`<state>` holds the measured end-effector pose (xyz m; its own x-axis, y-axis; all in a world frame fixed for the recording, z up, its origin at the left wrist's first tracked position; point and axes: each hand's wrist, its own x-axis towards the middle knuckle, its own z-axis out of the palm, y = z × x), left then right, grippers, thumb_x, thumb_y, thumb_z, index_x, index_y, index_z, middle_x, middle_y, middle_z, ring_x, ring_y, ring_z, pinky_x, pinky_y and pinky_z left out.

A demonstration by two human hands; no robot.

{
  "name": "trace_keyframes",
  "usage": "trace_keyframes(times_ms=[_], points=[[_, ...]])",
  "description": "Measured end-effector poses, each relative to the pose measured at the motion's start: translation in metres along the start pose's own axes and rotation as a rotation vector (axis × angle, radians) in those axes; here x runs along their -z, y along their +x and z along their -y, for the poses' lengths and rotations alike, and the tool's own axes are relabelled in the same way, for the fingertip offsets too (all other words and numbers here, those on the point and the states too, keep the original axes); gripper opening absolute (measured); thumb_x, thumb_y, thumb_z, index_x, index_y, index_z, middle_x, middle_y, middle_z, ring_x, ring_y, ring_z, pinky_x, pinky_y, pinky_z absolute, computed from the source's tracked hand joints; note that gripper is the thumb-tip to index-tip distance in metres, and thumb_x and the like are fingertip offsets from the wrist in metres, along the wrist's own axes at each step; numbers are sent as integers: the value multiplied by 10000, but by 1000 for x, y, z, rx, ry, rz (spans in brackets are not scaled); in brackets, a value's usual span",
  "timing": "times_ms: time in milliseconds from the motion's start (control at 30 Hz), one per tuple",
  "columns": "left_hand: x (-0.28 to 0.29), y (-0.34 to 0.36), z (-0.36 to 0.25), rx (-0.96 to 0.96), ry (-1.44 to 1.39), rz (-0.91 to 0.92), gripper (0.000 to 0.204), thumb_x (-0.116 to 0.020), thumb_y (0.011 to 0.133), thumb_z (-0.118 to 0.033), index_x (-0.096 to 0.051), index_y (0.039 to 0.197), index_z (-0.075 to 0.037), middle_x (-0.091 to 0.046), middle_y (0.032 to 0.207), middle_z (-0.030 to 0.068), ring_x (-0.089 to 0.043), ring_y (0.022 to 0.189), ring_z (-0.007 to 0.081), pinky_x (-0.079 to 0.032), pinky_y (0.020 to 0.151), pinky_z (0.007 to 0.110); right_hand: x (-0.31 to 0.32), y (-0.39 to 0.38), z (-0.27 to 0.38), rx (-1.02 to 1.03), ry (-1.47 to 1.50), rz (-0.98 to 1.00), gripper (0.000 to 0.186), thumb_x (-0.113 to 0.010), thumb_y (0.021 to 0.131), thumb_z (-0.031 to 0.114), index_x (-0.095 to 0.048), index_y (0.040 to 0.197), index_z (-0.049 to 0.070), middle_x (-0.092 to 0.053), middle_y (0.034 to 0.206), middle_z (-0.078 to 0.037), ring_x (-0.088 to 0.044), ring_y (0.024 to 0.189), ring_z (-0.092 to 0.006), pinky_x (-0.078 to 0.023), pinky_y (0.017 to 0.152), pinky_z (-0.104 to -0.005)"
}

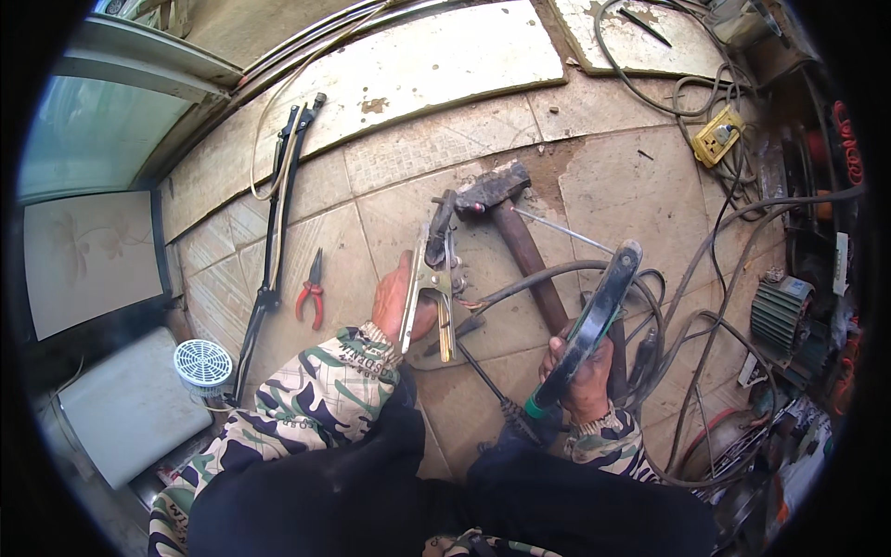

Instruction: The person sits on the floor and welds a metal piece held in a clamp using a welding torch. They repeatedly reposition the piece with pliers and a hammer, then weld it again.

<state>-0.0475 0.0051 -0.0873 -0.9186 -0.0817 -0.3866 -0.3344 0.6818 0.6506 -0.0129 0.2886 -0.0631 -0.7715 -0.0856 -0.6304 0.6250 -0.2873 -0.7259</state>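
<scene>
My left hand (394, 302) is closed around a metal spring clamp (427, 283), the earth-clamp kind, with a brass-coloured strip at its lower end. A dark metal piece (442, 227) sits at the clamp's upper end, beside the head of a sledgehammer (497, 187) lying on the tiles. In my right hand (587, 376) is a dark, curved, flat thing with a green edge, seen edge-on, which looks like a handheld welding shield (594, 316). A thin welding rod (561, 228) runs from behind its top toward the hammer; what holds the rod is hidden.
Red-handled pliers (313, 295) and a long black folding stand (277, 223) lie left. Cables (682, 343) loop across the right, by a yellow socket box (716, 136) and a finned motor (781, 316). A white round-grilled device (202, 364) stands lower left; pale boards (418, 65) lie at the back.
</scene>
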Motion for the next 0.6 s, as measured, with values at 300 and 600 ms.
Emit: trace_keyframes(times_ms=[300,600], points=[[-31,-14,69,-50,-214,-25,368,-618,936,-89,-560,1293,-21,-731,1082,179,-744,909,300,-584,771,405,2,0,-5,-34,106,9,180,-695,925,20,-537,1009,38,-509,646,-21,-543,488,-149,-493,452,-318],[-33,-26,40,-45,-367,78,415,-585,994,-197,-518,1367,-28,-693,1145,167,-726,920,278,-612,776,447,8,-22,18,55,224,-9,209,-689,917,2,-527,1047,21,-537,695,-46,-571,518,-156,-509,477,-328]])
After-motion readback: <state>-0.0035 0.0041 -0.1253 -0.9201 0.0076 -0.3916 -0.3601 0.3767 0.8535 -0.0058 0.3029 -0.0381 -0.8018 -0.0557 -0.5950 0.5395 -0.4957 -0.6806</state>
